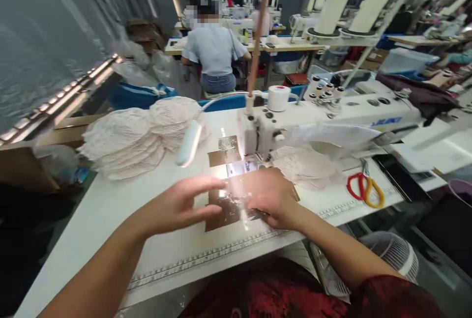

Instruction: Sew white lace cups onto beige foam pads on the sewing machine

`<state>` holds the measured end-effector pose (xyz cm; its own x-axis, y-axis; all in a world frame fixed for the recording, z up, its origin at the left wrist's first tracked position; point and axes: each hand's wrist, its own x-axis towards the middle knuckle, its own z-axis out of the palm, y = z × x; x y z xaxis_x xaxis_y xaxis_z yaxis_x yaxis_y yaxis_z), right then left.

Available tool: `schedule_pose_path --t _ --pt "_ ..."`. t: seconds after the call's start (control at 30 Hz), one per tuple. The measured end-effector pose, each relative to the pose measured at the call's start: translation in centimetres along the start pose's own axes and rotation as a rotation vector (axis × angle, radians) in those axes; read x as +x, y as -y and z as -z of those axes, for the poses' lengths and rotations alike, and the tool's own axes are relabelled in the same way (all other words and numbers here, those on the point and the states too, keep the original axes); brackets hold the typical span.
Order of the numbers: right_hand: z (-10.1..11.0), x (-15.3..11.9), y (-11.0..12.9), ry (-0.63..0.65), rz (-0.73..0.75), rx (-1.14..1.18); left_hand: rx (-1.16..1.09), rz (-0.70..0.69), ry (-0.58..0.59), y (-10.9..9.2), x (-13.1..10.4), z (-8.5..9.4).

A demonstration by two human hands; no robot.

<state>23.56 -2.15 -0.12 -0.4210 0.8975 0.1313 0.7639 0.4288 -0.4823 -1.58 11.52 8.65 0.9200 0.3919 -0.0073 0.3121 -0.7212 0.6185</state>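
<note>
My left hand (182, 203) hovers over the white table with thumb and fingers spread, nothing between them. Across from it, my right hand (275, 196) lies low over brown tape (221, 218) stuck on the tabletop, its fingers curled. A small dark, metallic-looking item (258, 214) shows by its thumb, too blurred to name. Just beyond both hands is the needle area of a white sewing machine (254, 136). Pale fabric pieces (308, 165) are piled right of the needle. Stacks of similar ruffled pieces (125, 141) stand at the left.
Scissors (365, 190) with red and yellow handles lie at the right. A slim lamp (190, 143) stands over the table's left part. A printed ruler (214, 254) runs along the front edge. A white fan (387, 254) sits below. Another person (216, 50) sits ahead.
</note>
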Motion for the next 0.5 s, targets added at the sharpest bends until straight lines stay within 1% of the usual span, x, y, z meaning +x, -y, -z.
schedule_pose_path --t 0.07,0.1,0.17,0.23,0.27,0.33,0.4,0.5 --pt "0.3 -3.2 -0.8 -0.059 -0.055 -0.037 -0.058 -0.125 0.108 -3.0 2.4 -2.1" --pt "0.4 -4.7 -1.2 -0.098 -0.078 -0.051 -0.061 -0.175 0.132 -4.3 3.7 -3.2" --pt "0.4 -7.2 -2.0 -0.191 -0.099 -0.057 -0.049 -0.254 0.134 -6.5 6.7 -5.4" --pt "0.2 -9.2 -2.7 -0.272 -0.114 -0.056 -0.042 -0.320 0.113 -8.0 9.9 -7.5" --pt "0.1 -9.8 -3.0 -0.290 -0.124 -0.061 -0.043 -0.347 0.084 -8.6 11.6 -8.6" --pt "0.0 -10.6 -3.5 -0.276 -0.138 -0.081 -0.050 -0.342 0.016 -9.4 14.8 -10.5" --pt "0.0 -10.9 -3.7 -0.224 -0.137 -0.109 -0.031 -0.313 -0.028 -9.9 18.0 -12.2" --pt "0.3 -10.7 -3.7 -0.170 -0.140 -0.137 0.073 -0.228 -0.035 -10.3 21.9 -14.5"
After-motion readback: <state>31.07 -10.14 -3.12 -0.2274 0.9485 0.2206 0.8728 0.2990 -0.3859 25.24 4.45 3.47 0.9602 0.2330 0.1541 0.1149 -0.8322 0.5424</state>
